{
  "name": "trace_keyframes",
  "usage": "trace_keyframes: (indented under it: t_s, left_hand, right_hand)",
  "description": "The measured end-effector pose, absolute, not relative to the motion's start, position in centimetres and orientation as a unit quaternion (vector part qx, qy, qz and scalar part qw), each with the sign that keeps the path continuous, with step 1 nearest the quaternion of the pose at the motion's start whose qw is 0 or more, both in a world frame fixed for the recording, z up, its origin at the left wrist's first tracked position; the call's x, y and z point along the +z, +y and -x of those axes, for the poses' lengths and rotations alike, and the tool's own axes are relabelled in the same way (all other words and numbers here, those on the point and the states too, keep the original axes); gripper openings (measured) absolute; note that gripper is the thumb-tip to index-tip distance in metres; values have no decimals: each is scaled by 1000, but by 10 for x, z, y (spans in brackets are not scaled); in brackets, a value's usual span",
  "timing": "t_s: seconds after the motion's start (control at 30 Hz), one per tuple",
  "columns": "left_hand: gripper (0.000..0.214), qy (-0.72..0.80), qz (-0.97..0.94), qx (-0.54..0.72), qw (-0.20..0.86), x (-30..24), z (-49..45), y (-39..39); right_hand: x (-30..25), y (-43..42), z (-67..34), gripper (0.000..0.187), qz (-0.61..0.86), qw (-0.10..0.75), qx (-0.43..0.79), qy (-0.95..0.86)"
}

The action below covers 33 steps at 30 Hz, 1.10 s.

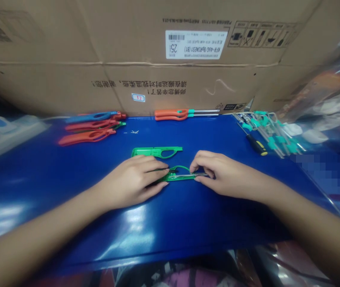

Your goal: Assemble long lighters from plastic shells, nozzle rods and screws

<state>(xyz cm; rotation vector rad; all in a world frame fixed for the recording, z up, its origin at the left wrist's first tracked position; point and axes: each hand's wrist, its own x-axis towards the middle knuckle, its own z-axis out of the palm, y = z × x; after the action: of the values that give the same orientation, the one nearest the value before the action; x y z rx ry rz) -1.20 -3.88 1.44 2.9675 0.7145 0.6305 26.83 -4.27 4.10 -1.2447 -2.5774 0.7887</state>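
A green lighter casing half [182, 178] lies on the blue table, with a thin metal rod or wire along it. My left hand [141, 175] covers its left end, thumb and fingers closed on the casing. At the other end, my right hand [214, 171] pinches the metal piece near the casing's tip; its far part is hidden under my fingers. Just beyond my left hand rests a second green casing half [155, 152], with a loop-shaped trigger opening, apart from the first.
Orange, red and blue lighter casings [89, 126] are piled at the back left, near small pale pins [134, 132]. An assembled orange lighter [171, 114] lies against the cardboard [68, 87]. To the right are a screwdriver [255, 144] and metal tubes with teal collars [273, 131].
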Motion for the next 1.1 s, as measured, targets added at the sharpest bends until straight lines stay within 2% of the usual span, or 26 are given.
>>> trace_keyframes:
  t_s: [0.27, 0.5, 0.9, 1.1]
  left_hand:
    - [31, 224, -940, 239, 100, 7, 4, -44]
    - [21, 245, -927, 238, 153, 7, 0, -46]
    - [14, 267, -907, 251, 207, 8, -2, -47]
    - [15, 276, -896, 263, 229, 7, -3, -48]
  right_hand:
    - [38, -47, -264, 15, 416, 78, 266, -866]
    - [39, -46, -263, 11, 404, 83, 268, -871]
    - [37, -46, -256, 2, 354, 69, 191, -913]
    - [31, -44, -254, 7, 337, 66, 160, -926]
